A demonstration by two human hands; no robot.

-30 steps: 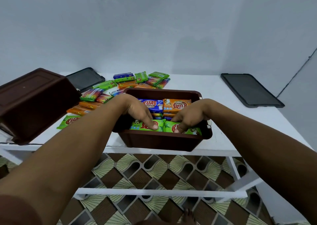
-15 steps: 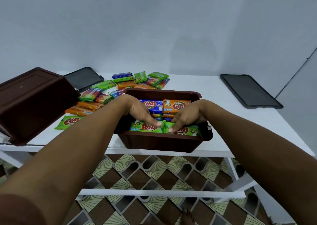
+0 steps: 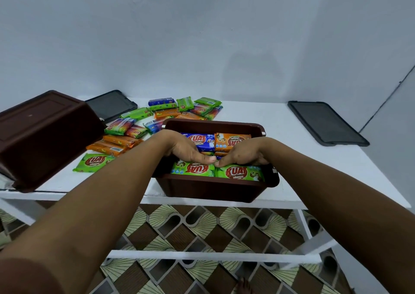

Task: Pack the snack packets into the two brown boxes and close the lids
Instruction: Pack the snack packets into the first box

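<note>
The left hand [image 3: 187,149] and the right hand [image 3: 243,154], fingers [image 3: 202,157] held together, are pressing on the green packets [image 3: 193,169] lying in the open brown box [image 3: 213,187].

Even, soft indoor light, faint wall shadow, wide-angle bending at the edges

smooth brown plastic box [image 3: 208,190]; glossy foil-like packets [image 3: 193,169]; matt white table [image 3: 292,136]

Left box [image 3: 42,136] cropped, lid [image 3: 111,105] partly hidden
</note>
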